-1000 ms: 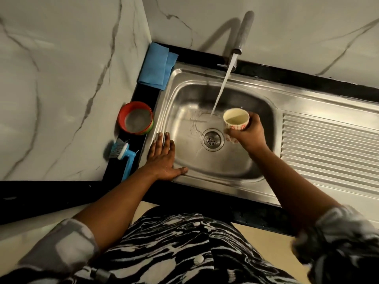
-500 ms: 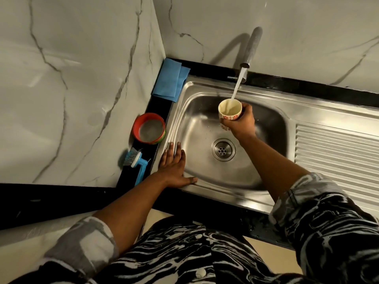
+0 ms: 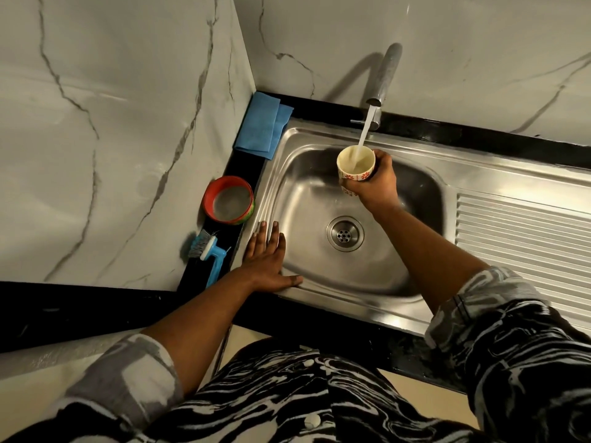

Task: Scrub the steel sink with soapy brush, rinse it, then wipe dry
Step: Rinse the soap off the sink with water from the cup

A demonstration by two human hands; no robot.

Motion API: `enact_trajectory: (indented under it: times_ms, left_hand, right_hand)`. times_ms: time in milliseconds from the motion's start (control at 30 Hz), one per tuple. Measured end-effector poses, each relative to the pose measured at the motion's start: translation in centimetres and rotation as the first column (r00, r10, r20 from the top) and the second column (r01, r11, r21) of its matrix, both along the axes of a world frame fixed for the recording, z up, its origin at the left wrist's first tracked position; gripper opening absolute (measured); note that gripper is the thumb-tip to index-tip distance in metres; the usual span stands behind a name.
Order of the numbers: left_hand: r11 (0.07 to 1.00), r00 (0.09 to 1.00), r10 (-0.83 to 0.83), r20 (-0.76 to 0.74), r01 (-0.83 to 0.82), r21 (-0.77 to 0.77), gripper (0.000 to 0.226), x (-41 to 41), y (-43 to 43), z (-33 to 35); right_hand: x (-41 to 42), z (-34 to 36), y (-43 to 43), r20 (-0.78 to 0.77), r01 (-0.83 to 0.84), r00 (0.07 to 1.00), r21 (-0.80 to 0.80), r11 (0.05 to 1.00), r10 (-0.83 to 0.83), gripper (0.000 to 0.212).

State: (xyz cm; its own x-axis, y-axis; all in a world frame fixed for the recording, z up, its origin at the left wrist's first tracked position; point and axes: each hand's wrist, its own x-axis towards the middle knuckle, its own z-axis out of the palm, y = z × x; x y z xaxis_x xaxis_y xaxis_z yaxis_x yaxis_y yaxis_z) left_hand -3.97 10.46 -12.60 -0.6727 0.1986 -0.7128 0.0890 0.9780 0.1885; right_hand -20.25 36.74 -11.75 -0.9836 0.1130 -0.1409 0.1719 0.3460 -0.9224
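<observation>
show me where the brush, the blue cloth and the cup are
brush [image 3: 209,251], head view, on the white neck behind the bristles
blue cloth [image 3: 260,123], head view, on the middle of the folded top layer
cup [image 3: 347,163], head view, on the inner wall at the left of the rim

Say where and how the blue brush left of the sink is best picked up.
Grip the brush by its blue handle, the bare stretch nearest the person, coming from above with the left hand, which rests flat on the sink rim just beside it. The handle lies flat on the black counter strip and points toward the person; the bristled head points away toward the red bowl.
</observation>
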Motion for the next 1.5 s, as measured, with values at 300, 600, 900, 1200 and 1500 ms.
enact_trajectory:
  times_ms: [300,600,900,1200,1500]
  left_hand:
    - [1.000,1.000,0.008,-0.008,-0.008,-0.006,0.129,0.0,0.0,-0.4]
    - [1.000,1.000,0.016,-0.001,-0.016,0.007,0.130,0.0,-0.2,-0.6]
    - [1.000,1.000,0.027,-0.013,-0.027,0.008,0.129,0.0,-0.1,-0.6]
    - [0.999,0.999,0.024,-0.027,-0.023,0.033,0.094,0.4,-0.2,0.0]
    - [0.997,0.983,-0.003,-0.186,0.017,0.076,0.094,1.1,-0.8,-1.3]
  right_hand:
    - [-0.2,0.4,0.2,-0.023,-0.038,0.999,0.005,0.999,0.038,0.097]
    - [-1.2,1.9,-0.1,-0.077,-0.045,0.996,-0.018,0.999,0.044,0.094]
    - [-0.3,2.7,-0.5,-0.079,-0.019,0.997,-0.089,0.996,0.012,0.097]
    - [4.7,4.3,7.0,-0.039,-0.258,0.964,0.103,0.961,0.263,0.091]
    - [9.9,7.2,19.6,0.176,-0.562,0.810,0.504,0.656,0.559,0.097]
